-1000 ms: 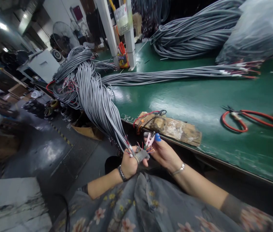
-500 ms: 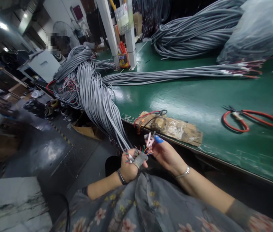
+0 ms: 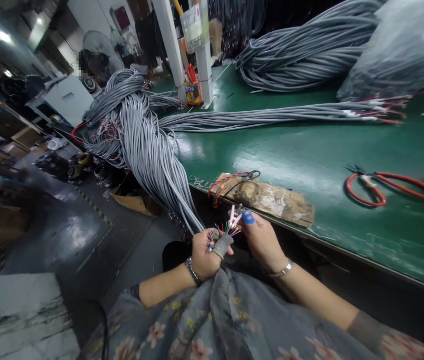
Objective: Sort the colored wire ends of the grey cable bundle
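My left hand (image 3: 205, 257) is closed around the end of a grey cable (image 3: 196, 220), its thumb in a grey cover pressing down. Thin coloured wires (image 3: 227, 229) in red, green, orange and blue fan out above that thumb. My right hand (image 3: 266, 246), with blue tape on the thumb, pinches a small pale pink clip-like tool (image 3: 233, 219). The tool's prongs are at the wire tips; whether they grip a wire I cannot tell. A thick bundle of grey cables (image 3: 152, 135) hangs over the bench edge and leads to my left hand.
A worn wooden block (image 3: 275, 201) with a red and black lead lies along the edge of the green bench (image 3: 309, 155). Red-handled cutters (image 3: 369, 187) lie at right. Behind are a coiled cable bundle (image 3: 302, 55), a plastic bag (image 3: 403, 50) and a white post (image 3: 206, 75).
My left hand has shifted slightly right and turned a little. The wires and the pink tool have moved slightly right with the hands. The bench things have stayed put.
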Tool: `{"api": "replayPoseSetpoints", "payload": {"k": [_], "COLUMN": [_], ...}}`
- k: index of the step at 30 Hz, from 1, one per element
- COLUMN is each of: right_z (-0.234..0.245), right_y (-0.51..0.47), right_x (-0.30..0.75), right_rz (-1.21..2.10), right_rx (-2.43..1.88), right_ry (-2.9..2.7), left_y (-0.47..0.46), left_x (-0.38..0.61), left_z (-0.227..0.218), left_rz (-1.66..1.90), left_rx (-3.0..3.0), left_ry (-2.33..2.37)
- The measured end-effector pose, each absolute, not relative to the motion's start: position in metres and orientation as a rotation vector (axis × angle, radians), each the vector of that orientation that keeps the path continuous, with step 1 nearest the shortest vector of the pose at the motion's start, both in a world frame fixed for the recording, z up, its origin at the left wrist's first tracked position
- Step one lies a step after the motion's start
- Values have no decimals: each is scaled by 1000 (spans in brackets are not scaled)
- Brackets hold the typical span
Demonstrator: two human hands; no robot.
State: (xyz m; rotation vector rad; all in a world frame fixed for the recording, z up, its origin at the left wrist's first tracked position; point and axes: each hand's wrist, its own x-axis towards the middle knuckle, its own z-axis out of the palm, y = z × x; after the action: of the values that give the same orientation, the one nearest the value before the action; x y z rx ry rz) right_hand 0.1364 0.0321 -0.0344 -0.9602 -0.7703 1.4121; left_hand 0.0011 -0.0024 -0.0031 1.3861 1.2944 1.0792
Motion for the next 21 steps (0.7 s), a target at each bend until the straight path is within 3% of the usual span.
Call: {"api": "replayPoseSetpoints", "payload": {"k": [2,8,21], "right_z": [-37,-40,-28], "right_y": [32,38,34], "right_x": [135,130,134], "right_rz": [1388,1812,1938], "right_rx": [-974,-706,-678], "right_ry": [-799,-589,-477], "left_y": [-3,-1,-4], "left_x": [1,0,-6], "left_z": [-6,-13,-16], "left_rz": [1075,1082,1062], "left_rx": [1406,1429,1501], "left_ry": [1279,1299,1275]}}
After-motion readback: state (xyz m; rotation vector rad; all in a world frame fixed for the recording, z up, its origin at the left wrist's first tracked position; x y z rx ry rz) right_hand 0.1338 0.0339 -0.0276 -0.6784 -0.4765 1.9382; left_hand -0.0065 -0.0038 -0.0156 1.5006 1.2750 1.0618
